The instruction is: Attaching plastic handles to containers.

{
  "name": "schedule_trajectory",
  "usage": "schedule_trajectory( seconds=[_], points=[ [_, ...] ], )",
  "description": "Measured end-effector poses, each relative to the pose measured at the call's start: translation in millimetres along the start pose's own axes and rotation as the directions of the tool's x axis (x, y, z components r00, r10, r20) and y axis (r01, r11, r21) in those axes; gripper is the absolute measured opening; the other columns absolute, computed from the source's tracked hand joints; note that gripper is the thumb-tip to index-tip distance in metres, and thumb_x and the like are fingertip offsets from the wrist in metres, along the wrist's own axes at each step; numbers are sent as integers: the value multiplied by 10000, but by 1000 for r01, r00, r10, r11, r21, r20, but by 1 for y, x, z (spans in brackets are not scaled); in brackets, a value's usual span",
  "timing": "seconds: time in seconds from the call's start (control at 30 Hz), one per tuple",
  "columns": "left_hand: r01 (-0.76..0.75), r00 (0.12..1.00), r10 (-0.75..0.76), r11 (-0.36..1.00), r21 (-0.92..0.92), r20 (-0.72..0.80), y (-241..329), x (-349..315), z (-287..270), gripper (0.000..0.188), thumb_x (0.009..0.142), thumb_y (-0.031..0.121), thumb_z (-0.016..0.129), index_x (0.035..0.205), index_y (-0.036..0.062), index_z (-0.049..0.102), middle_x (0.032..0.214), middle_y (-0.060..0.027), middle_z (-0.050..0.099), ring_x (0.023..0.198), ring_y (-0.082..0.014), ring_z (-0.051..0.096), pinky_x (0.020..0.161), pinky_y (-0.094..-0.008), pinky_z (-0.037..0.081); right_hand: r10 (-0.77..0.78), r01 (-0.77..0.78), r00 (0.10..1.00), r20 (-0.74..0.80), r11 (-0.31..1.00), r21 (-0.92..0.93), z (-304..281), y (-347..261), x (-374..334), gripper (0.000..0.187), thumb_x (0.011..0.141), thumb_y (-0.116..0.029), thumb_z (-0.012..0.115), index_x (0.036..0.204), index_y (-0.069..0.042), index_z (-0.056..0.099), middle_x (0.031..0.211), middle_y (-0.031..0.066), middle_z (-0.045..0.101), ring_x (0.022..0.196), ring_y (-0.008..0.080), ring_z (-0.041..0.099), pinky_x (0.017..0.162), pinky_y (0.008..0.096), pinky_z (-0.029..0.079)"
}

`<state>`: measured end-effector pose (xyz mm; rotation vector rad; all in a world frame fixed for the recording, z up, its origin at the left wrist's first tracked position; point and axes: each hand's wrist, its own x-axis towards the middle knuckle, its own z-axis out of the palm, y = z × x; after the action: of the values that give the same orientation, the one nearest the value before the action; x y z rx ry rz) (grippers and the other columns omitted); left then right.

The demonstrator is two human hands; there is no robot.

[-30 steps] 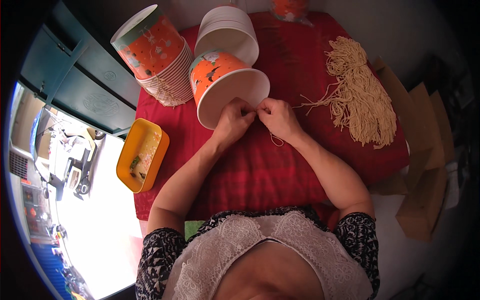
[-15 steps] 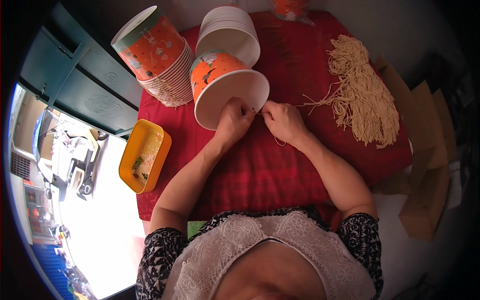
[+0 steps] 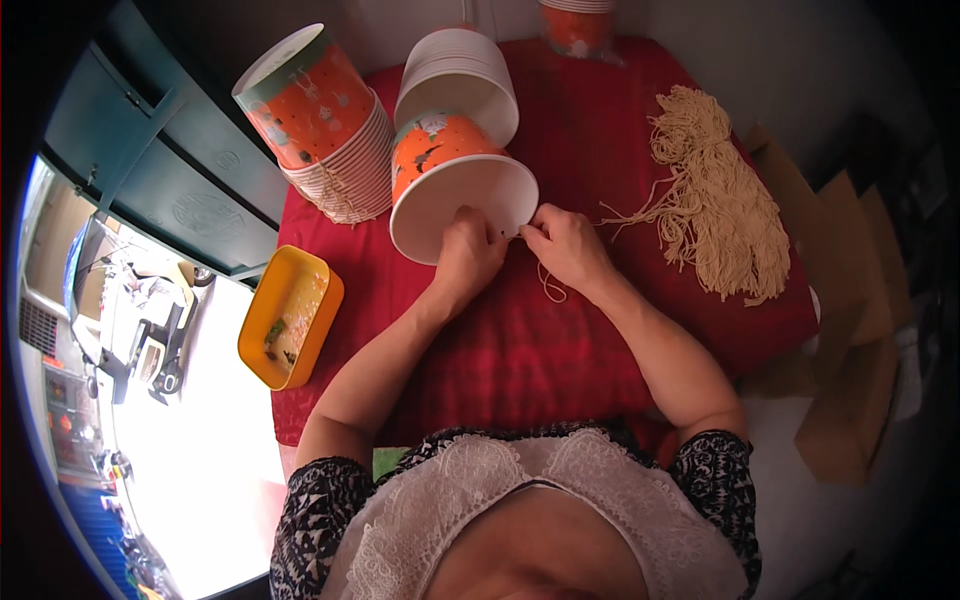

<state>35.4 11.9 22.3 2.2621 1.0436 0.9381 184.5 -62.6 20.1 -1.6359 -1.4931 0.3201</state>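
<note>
An orange paper bucket with a green band lies tilted on its side, its white open mouth toward me. My left hand reaches into the mouth near the lower right rim. Its fingers are curled together, and what they pinch is too small to make out. Just outside that rim, my right hand pinches a thin beige cord. A short stretch of cord runs toward the rim beside my left thumb, and a loose loop hangs below my right hand.
Stacked buckets stand at the left, and another stack lies behind. A yellow tub with small bits inside sits at the table's left edge. A bundle of beige cords lies right on the red cloth. Cardboard is beyond.
My left fingertips have drawn slightly back from the right ones, inside the rim. The cord loop below my right hand hangs a little differently. The whole view has shifted slightly.
</note>
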Motion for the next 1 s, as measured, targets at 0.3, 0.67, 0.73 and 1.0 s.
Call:
schedule_trajectory(
  seconds=[0.3, 0.67, 0.73, 1.0],
  points=[
    [-158, 982, 153, 987, 33, 113, 5, -7, -8, 172, 763, 71, 640, 856, -73, 622, 903, -289, 607, 814, -440, 633, 712, -477, 525, 67, -60, 993, -94, 996, 72, 3, 0, 10, 308, 898, -221, 581, 765, 56, 603, 698, 276, 597, 649, 416, 635, 557, 473, 486],
    [-62, 657, 493, 790, -611, 571, 118, -30, -138, 192, 819, 87, 728, 968, 3, 640, 904, -75, 632, 803, -141, 618, 696, -271, 497, -183, 225, 946, -266, 965, 137, -48, -28, 11, 169, 937, -132, 561, 854, 5, 617, 700, 197, 615, 619, 323, 656, 517, 376, 468],
    [-131, 688, 597, 660, -740, 412, 117, -27, -164, 217, 785, 57, 762, 956, -3, 642, 946, -72, 641, 798, -135, 623, 644, -233, 491, -150, 187, 970, -191, 963, 192, -58, -31, 15, 163, 936, -141, 581, 872, 0, 629, 699, 178, 631, 609, 273, 669, 516, 351, 477],
    [-554, 806, 493, 823, 126, 329, 87, -13, -170, 1183, 429, 355, 918, 1410, 24, 346, 1414, -225, 390, 1316, -419, 386, 1108, -477, 328, -341, 337, 935, 96, 940, 55, -88, -58, 46, 87, 909, -37, 573, 932, 29, 624, 753, 104, 665, 709, 83, 593, 651, 293, 504]
  ],
)
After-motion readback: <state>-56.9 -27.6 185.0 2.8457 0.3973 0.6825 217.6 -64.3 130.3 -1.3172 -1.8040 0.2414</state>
